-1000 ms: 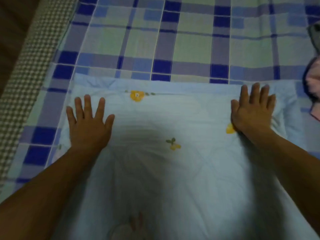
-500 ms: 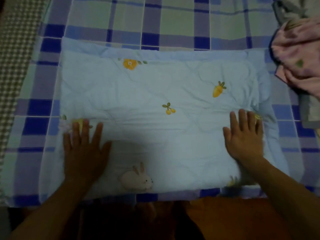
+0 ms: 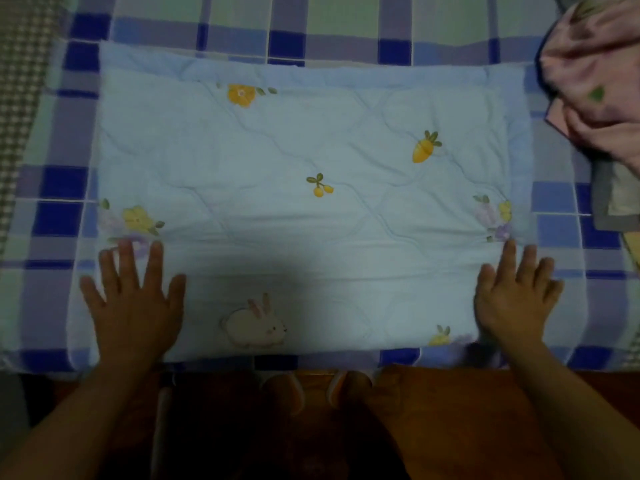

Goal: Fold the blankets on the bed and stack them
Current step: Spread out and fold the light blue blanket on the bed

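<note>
A light blue quilted blanket (image 3: 294, 216) printed with a rabbit, a carrot and flowers lies folded into a flat rectangle on the bed. My left hand (image 3: 133, 303) rests flat on its near left corner, fingers spread. My right hand (image 3: 512, 299) presses flat on its near right corner, fingers spread. Neither hand holds anything. A crumpled pink blanket (image 3: 595, 74) lies unfolded at the far right, partly cut off by the frame.
The bed wears a blue, purple and green plaid sheet (image 3: 52, 188). A checkered strip (image 3: 20, 81) runs along the left edge. Grey and cream fabric (image 3: 616, 195) sits under the pink blanket. The bed's near edge is just below my hands, with the floor and my feet beneath.
Both hands slid from the blanket's far edge back toward me along its left and right sides, to the near corners. The view pulled back, so the whole blanket and pink blanket show.
</note>
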